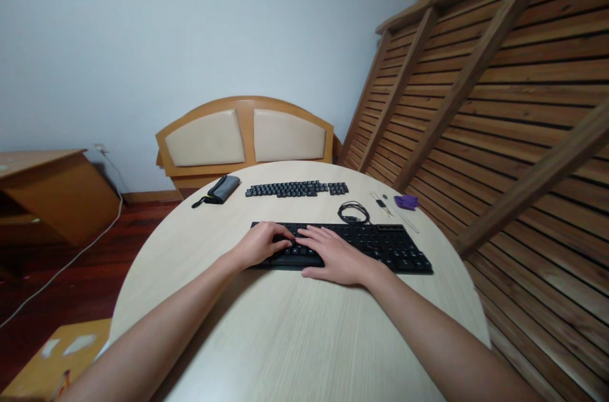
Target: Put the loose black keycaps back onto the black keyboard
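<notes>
Two-handed key work seems underway on the keyboard (387, 246), left hand (261, 245) narrowed, hold unclear, right hand (340, 257) spread wide, next wanting steady pinching.

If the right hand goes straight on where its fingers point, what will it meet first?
Most likely the left hand, directly ahead at the black keyboard, though depth is hard to judge.

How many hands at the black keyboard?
2: the left hand, fingers bent over the left part of the black keyboard; the right hand, spread across its middle. No other hands show.
</notes>
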A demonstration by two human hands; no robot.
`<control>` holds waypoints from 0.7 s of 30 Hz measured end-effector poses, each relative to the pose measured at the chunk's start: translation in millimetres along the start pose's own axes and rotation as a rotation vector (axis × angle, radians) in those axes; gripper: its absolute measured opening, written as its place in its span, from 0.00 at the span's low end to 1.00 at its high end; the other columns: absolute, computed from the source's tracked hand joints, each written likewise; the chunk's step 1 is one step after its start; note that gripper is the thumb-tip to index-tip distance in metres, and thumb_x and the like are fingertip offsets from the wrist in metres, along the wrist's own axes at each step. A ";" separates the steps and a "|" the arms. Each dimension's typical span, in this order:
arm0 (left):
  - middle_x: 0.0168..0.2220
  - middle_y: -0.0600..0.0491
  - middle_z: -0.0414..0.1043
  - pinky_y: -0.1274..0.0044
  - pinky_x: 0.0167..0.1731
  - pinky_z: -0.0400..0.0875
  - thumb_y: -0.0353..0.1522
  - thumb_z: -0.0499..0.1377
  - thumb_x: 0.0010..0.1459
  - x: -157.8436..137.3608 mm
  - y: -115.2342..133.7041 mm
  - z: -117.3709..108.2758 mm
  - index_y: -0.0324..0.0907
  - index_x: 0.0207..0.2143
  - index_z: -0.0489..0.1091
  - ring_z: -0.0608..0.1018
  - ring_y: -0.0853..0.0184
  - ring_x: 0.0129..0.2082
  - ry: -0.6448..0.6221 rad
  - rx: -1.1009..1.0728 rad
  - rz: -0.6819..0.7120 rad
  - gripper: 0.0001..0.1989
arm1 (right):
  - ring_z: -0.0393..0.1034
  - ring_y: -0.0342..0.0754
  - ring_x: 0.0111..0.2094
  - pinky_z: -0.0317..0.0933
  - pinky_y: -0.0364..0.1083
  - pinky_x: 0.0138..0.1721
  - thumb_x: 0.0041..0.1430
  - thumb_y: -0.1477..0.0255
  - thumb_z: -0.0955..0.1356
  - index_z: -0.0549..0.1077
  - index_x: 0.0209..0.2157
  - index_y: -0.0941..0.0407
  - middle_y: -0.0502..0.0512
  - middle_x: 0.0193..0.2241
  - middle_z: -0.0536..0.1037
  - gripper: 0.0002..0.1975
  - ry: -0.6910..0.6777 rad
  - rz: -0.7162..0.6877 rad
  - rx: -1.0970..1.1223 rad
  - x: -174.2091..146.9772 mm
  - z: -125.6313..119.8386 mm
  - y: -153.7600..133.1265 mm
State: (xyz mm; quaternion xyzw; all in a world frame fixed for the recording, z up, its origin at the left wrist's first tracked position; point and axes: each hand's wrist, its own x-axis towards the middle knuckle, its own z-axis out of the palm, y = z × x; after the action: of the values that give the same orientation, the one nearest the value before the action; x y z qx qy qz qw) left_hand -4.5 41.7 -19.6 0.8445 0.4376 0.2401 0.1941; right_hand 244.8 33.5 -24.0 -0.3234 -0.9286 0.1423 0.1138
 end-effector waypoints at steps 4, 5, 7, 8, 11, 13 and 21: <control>0.41 0.53 0.82 0.76 0.45 0.70 0.32 0.62 0.60 0.4 -1.5 0.5 0.45 0.41 0.80 0.80 0.62 0.42 -0.001 0.026 0.010 0.09 | 0.45 0.59 0.70 0.40 0.61 0.68 0.59 0.48 0.68 0.60 0.67 0.52 0.58 0.69 0.55 0.40 0.000 -0.005 0.011 0.4 0.7 0.9; 0.41 0.53 0.82 0.76 0.45 0.70 0.33 0.62 0.60 0.4 -1.5 0.5 0.45 0.41 0.80 0.80 0.62 0.42 -0.001 0.032 0.009 0.09 | 0.45 0.59 0.70 0.39 0.61 0.68 0.59 0.48 0.68 0.60 0.67 0.52 0.59 0.69 0.55 0.40 -0.001 -0.008 0.015 0.6 0.7 1.0; 0.41 0.53 0.82 0.76 0.45 0.70 0.33 0.61 0.60 0.2 -1.2 0.1 0.45 0.41 0.80 0.80 0.62 0.41 -0.003 0.042 0.003 0.09 | 0.45 0.59 0.70 0.39 0.61 0.68 0.59 0.48 0.68 0.60 0.67 0.51 0.59 0.69 0.55 0.40 -0.002 -0.012 0.021 0.7 0.5 1.0; 0.41 0.52 0.82 0.76 0.45 0.71 0.34 0.61 0.60 0.1 -1.0 -0.3 0.45 0.41 0.81 0.80 0.61 0.41 -0.005 0.046 0.000 0.09 | 0.45 0.59 0.70 0.39 0.61 0.68 0.59 0.48 0.68 0.60 0.67 0.51 0.59 0.69 0.55 0.40 -0.002 -0.011 0.022 0.7 0.3 0.9; 0.41 0.53 0.82 0.75 0.44 0.71 0.34 0.61 0.61 -0.1 -0.4 -1.5 0.45 0.42 0.81 0.81 0.61 0.40 -0.009 0.036 -0.010 0.10 | 0.45 0.59 0.69 0.40 0.61 0.68 0.59 0.49 0.68 0.60 0.67 0.52 0.59 0.69 0.55 0.39 -0.001 -0.008 0.020 0.5 -0.5 0.2; 0.41 0.53 0.82 0.75 0.43 0.71 0.34 0.60 0.61 0.0 -0.4 -2.0 0.46 0.42 0.81 0.81 0.61 0.40 -0.012 0.012 -0.018 0.11 | 0.46 0.59 0.69 0.40 0.61 0.68 0.59 0.49 0.68 0.60 0.66 0.52 0.59 0.69 0.55 0.39 0.002 -0.009 0.023 0.3 -1.0 -0.2; 0.39 0.54 0.82 0.77 0.39 0.70 0.34 0.61 0.61 -0.7 -1.3 -2.2 0.45 0.42 0.80 0.81 0.63 0.37 -0.021 -0.039 -0.021 0.10 | 0.46 0.59 0.69 0.40 0.61 0.68 0.59 0.49 0.68 0.60 0.66 0.52 0.59 0.69 0.55 0.39 0.001 -0.011 0.007 0.5 -0.5 -0.2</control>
State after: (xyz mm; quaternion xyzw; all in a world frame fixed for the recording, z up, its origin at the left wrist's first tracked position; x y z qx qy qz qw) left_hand -6.9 42.1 -18.7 0.8384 0.4395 0.2377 0.2178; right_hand 244.4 33.8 -23.5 -0.3180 -0.9298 0.1446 0.1161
